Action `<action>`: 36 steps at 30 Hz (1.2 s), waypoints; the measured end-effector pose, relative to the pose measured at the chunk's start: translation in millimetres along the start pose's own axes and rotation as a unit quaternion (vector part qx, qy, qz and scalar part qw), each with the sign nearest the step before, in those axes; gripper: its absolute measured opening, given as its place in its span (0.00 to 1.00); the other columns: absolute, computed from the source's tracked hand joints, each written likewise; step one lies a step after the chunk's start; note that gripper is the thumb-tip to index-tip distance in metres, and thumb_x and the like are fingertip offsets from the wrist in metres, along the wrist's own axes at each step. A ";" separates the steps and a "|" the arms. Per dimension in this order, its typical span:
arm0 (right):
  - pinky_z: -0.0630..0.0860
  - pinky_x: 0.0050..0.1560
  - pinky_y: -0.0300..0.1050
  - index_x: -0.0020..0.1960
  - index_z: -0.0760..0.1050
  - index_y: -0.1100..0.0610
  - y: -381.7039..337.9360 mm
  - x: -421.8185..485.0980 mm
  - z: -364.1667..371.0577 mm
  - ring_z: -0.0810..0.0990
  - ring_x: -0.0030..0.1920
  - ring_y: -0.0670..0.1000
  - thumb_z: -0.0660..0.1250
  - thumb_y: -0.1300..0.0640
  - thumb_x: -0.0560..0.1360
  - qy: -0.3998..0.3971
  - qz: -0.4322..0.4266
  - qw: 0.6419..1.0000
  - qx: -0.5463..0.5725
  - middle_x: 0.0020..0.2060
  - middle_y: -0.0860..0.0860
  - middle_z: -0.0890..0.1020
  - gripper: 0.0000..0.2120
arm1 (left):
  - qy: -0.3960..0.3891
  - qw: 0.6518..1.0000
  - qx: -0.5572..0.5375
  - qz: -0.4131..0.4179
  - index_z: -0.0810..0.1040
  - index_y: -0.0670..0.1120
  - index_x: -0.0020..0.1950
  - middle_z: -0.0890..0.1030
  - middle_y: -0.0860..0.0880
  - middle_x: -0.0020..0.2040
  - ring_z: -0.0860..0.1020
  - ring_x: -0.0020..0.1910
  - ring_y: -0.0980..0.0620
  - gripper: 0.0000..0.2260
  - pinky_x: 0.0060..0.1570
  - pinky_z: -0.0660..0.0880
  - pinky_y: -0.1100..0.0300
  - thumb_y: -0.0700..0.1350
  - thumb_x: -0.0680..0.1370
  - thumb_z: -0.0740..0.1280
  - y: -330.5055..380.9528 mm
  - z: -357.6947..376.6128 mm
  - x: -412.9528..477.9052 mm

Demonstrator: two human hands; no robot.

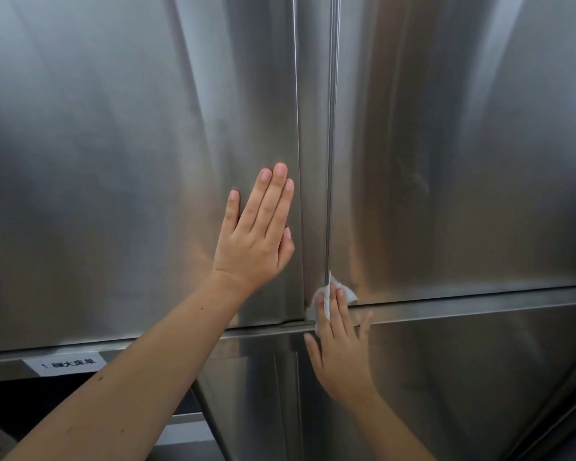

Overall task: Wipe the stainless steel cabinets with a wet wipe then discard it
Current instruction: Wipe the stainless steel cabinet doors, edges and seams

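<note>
Steel cabinets (113, 161), left hand (256, 237) flat, released; right hand (341, 357) with straight fingers (341, 307) on the wet wipe (350, 294).

The cabinet doors (113, 161) are faced in brushed stainless steel, smooth and semi-glossy; light is thrown back in soft, blurred streaks rather than sharp reflections. Faint dull smears are seen on the right-hand door (446, 144). The rail (479, 307) below the upper doors is made of the same brushed metal. The wet wipe (349, 292) is a thin white cloth (crumpled and matt). The label (64, 364) looks to be white, matt, printed sheet.
</note>
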State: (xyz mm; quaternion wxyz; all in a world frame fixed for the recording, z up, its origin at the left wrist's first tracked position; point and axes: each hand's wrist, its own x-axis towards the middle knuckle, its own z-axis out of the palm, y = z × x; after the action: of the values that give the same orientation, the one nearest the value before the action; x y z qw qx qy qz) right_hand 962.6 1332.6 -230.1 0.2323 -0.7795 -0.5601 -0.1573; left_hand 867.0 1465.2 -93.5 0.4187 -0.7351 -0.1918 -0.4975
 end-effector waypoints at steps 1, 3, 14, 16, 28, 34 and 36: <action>0.64 0.59 0.70 0.72 0.60 0.61 -0.9 -5.3 2.8 0.63 0.70 0.60 0.44 0.46 0.80 -0.015 0.009 1.000 -0.004 0.71 0.58 0.62 0.28 | -0.001 1.000 0.000 0.002 0.57 0.39 0.75 0.60 0.44 0.73 0.53 0.75 0.47 0.27 0.71 0.52 0.47 0.45 0.77 0.53 0.2 0.1 -0.1; 0.63 0.60 0.69 0.72 0.59 0.61 -4.0 -8.6 5.0 0.64 0.70 0.60 0.40 0.45 0.80 -0.029 0.029 0.999 -0.007 0.71 0.58 0.63 0.28 | -0.001 1.000 0.001 0.004 0.57 0.39 0.74 0.60 0.44 0.72 0.58 0.74 0.45 0.27 0.71 0.51 0.47 0.45 0.76 0.54 -0.2 0.7 0.1; 0.54 0.61 0.67 0.72 0.61 0.62 -10.5 32.9 -37.4 0.61 0.70 0.60 0.39 0.44 0.80 0.022 0.016 0.998 -0.055 0.70 0.60 0.64 0.30 | -0.022 0.997 -0.070 0.007 0.60 0.40 0.73 0.61 0.43 0.73 0.61 0.72 0.47 0.26 0.69 0.56 0.46 0.45 0.75 0.56 -6.0 -11.6 7.7; 0.52 0.62 0.67 0.73 0.58 0.61 -11.7 44.0 -50.6 0.60 0.71 0.60 0.40 0.44 0.80 0.035 0.006 0.997 -0.062 0.71 0.60 0.63 0.29 | -0.027 0.996 -0.085 0.021 0.60 0.40 0.73 0.60 0.43 0.73 0.60 0.73 0.47 0.26 0.70 0.53 0.47 0.44 0.75 0.57 -10.8 -14.9 16.8; 0.46 0.71 0.53 0.75 0.47 0.58 -39.5 134.2 -167.2 0.48 0.75 0.57 0.38 0.40 0.78 0.160 -0.016 0.985 -0.068 0.74 0.58 0.54 0.32 | 0.018 0.996 -0.077 0.034 0.67 0.39 0.71 0.66 0.42 0.72 0.64 0.71 0.45 0.25 0.68 0.56 0.44 0.43 0.74 0.58 -65.7 -31.4 115.2; 0.40 0.72 0.46 0.74 0.44 0.58 -49.7 177.6 -220.9 0.44 0.75 0.55 0.31 0.36 0.75 0.214 -0.034 0.971 -0.097 0.75 0.58 0.52 0.36 | 0.057 0.996 -0.073 0.019 0.68 0.39 0.70 0.66 0.42 0.72 0.65 0.71 0.45 0.25 0.67 0.59 0.43 0.43 0.73 0.59 -101.3 -37.0 160.3; 0.41 0.72 0.46 0.74 0.44 0.58 -52.2 187.7 -235.7 0.45 0.74 0.55 0.31 0.36 0.75 0.225 -0.042 0.968 -0.099 0.74 0.58 0.53 0.35 | 0.068 0.995 -0.075 0.010 0.68 0.38 0.70 0.66 0.42 0.71 0.65 0.71 0.45 0.25 0.67 0.59 0.43 0.43 0.73 0.59 -113.0 -39.5 175.8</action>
State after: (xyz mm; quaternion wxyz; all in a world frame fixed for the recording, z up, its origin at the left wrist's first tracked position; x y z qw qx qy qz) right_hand 977.4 1369.6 73.0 0.2668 -0.7191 -0.5074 -0.3928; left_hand 841.3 1474.7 117.4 0.3800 -0.7305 -0.1173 -0.5552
